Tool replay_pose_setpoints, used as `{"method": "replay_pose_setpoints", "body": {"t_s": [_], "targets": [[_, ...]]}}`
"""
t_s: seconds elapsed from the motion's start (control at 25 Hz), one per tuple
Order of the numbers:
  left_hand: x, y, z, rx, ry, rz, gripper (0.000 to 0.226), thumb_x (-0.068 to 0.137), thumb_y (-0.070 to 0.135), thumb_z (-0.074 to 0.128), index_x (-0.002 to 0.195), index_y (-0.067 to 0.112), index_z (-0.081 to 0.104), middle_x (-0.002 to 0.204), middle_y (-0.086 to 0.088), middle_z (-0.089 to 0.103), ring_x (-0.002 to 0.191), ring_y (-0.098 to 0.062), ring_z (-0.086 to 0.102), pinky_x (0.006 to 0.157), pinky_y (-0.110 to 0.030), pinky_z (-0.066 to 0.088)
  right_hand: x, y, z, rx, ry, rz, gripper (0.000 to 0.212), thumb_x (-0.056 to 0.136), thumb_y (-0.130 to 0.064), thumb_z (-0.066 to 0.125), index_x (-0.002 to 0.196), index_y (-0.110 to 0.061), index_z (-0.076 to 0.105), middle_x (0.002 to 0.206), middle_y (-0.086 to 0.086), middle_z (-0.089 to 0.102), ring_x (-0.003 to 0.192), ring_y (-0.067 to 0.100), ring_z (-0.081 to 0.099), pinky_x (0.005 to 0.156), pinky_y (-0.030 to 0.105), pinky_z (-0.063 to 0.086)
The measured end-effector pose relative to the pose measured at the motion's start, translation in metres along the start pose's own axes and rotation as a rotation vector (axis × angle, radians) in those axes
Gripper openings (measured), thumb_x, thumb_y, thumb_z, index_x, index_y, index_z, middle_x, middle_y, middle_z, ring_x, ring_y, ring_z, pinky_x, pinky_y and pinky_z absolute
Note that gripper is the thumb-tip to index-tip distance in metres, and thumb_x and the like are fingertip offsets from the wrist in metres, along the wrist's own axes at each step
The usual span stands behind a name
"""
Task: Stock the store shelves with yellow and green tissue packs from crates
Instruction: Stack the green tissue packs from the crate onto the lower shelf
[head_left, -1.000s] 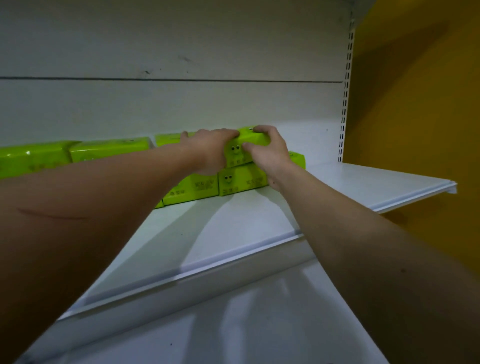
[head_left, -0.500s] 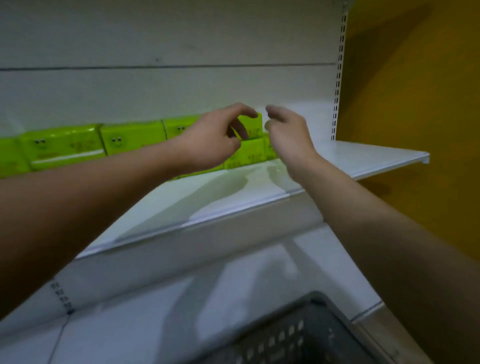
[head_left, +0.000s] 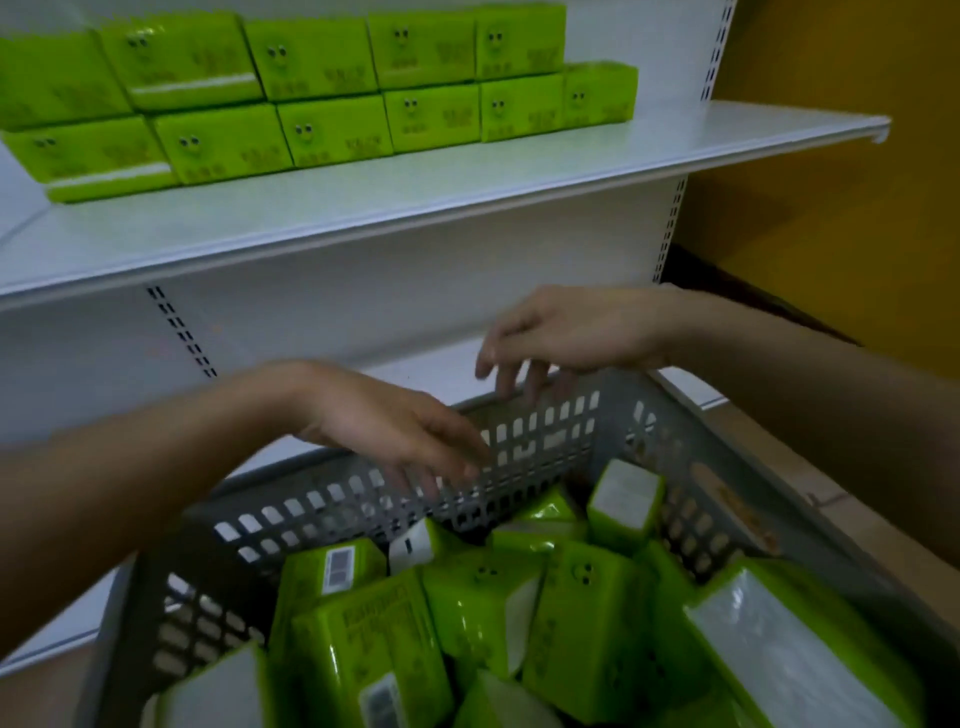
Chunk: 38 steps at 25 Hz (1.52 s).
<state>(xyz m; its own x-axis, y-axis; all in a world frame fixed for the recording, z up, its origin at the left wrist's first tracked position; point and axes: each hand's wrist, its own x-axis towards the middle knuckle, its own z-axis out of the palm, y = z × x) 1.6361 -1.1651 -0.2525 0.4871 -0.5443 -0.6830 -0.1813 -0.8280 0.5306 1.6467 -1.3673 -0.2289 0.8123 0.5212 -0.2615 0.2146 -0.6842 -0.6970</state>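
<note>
Green packs are sitting along the back edge of the shelf, stacked two high in a row that is running from its left end to short of its right end. Each is showing a glossy lime face with two small black eyes and darker print; two at the left are carrying a pale strip.

Below, the left hand is hanging over the far wall of the grey crate, fingers loosely spread and blurred, gripping nothing. The right hand is hovering above the crate's far rim, fingers drooping and relaxed, also holding nothing.

Loose packs are lying jumbled inside the crate, tilted every way. They are showing the same lime wrap, with white panels on some faces and a barcode label on one near the left wall. One is standing on end near the far right corner.
</note>
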Motion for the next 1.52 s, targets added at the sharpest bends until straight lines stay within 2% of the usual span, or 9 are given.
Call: {"method": "replay_pose_setpoints", "body": {"t_s": [0.12, 0.24, 0.48, 0.72, 0.92, 1.08, 1.2, 1.32, 1.52], "targets": [[0.026, -0.020, 0.028, 0.028, -0.013, 0.003, 0.038, 0.098, 0.032, 0.054, 0.135, 0.022, 0.047, 0.129, -0.003, 0.059, 0.115, -0.015, 0.059, 0.096, -0.033, 0.053, 0.000, 0.024, 0.027, -0.205, -0.293, 0.106, 0.028, 0.097, -0.031, 0.056, 0.120, -0.016, 0.062, 0.112, 0.005, 0.068, 0.097, 0.022, 0.069, 0.080, 0.038, 0.059], [0.056, -0.017, 0.056, 0.015, -0.004, 0.086, 0.040, 0.097, 0.033, 0.056, 0.134, 0.019, 0.051, 0.126, 0.000, 0.058, 0.115, -0.016, 0.057, 0.094, -0.029, 0.050, 0.000, 0.046, 0.043, -0.414, -0.596, 0.209, 0.051, 0.089, -0.032, 0.069, 0.135, -0.023, 0.049, 0.127, -0.001, 0.059, 0.105, 0.017, 0.063, 0.087, 0.036, 0.057], [0.085, -0.012, 0.093, -0.001, -0.024, 0.216, 0.033, 0.090, 0.032, 0.068, 0.118, 0.017, 0.067, 0.118, 0.004, 0.069, 0.107, -0.010, 0.064, 0.095, -0.028, 0.051, -0.007, 0.082, 0.068, -0.563, -0.767, 0.161, 0.075, 0.078, -0.016, 0.080, 0.141, -0.023, 0.039, 0.138, -0.003, 0.049, 0.110, 0.011, 0.048, 0.096, 0.036, 0.047], [0.093, -0.019, 0.105, -0.080, 0.034, 0.244, 0.038, 0.088, 0.031, 0.071, 0.124, 0.019, 0.066, 0.121, 0.006, 0.068, 0.111, -0.008, 0.062, 0.099, -0.029, 0.049, -0.012, 0.106, 0.078, -0.398, -0.657, 0.042, 0.055, 0.074, -0.008, 0.082, 0.120, -0.013, 0.054, 0.117, 0.001, 0.062, 0.106, 0.017, 0.057, 0.080, 0.023, 0.046], [0.075, -0.007, 0.094, -0.387, -0.035, 0.243, 0.037, 0.085, 0.036, 0.070, 0.121, 0.032, 0.062, 0.121, 0.008, 0.068, 0.111, -0.009, 0.064, 0.094, -0.024, 0.050, -0.017, 0.098, 0.050, -0.100, -0.510, 0.089, 0.045, 0.080, -0.015, 0.077, 0.121, -0.017, 0.057, 0.118, -0.003, 0.066, 0.112, 0.016, 0.062, 0.094, 0.034, 0.052], [0.072, -0.002, 0.082, -0.716, 0.202, 0.343, 0.058, 0.067, 0.050, 0.077, 0.120, 0.038, 0.056, 0.116, 0.006, 0.070, 0.109, -0.013, 0.066, 0.095, -0.034, 0.050, -0.017, 0.083, 0.019, 0.215, -0.235, 0.061, 0.054, 0.076, -0.031, 0.078, 0.122, -0.019, 0.052, 0.116, 0.001, 0.067, 0.106, 0.019, 0.066, 0.085, 0.031, 0.055], [0.075, 0.003, 0.074, -0.890, 0.308, 0.444, 0.057, 0.074, 0.034, 0.074, 0.127, 0.030, 0.053, 0.118, 0.000, 0.070, 0.109, -0.020, 0.067, 0.091, -0.036, 0.055, -0.014, 0.078, 0.005, 0.288, -0.137, 0.057, 0.061, 0.069, -0.047, 0.081, 0.118, -0.022, 0.055, 0.116, 0.010, 0.068, 0.104, 0.027, 0.068, 0.086, 0.042, 0.056], [0.065, 0.013, 0.056, -0.940, 0.371, 0.475, 0.068, 0.073, 0.026, 0.076, 0.134, 0.022, 0.047, 0.124, -0.010, 0.066, 0.111, -0.029, 0.065, 0.093, -0.046, 0.054, -0.016, 0.064, -0.007, 0.336, -0.064, 0.007, 0.059, 0.074, -0.045, 0.077, 0.122, -0.019, 0.055, 0.112, 0.014, 0.068, 0.094, 0.023, 0.070, 0.075, 0.035, 0.056], [0.028, 0.047, 0.010, -0.858, 0.556, 0.585, 0.062, 0.071, 0.026, 0.075, 0.129, 0.023, 0.054, 0.121, -0.012, 0.066, 0.104, -0.026, 0.067, 0.091, -0.050, 0.052, -0.025, 0.029, -0.048, 0.430, 0.290, -0.183, 0.051, 0.081, -0.046, 0.064, 0.123, -0.019, 0.057, 0.113, 0.002, 0.066, 0.102, 0.017, 0.065, 0.092, 0.040, 0.050]]}}
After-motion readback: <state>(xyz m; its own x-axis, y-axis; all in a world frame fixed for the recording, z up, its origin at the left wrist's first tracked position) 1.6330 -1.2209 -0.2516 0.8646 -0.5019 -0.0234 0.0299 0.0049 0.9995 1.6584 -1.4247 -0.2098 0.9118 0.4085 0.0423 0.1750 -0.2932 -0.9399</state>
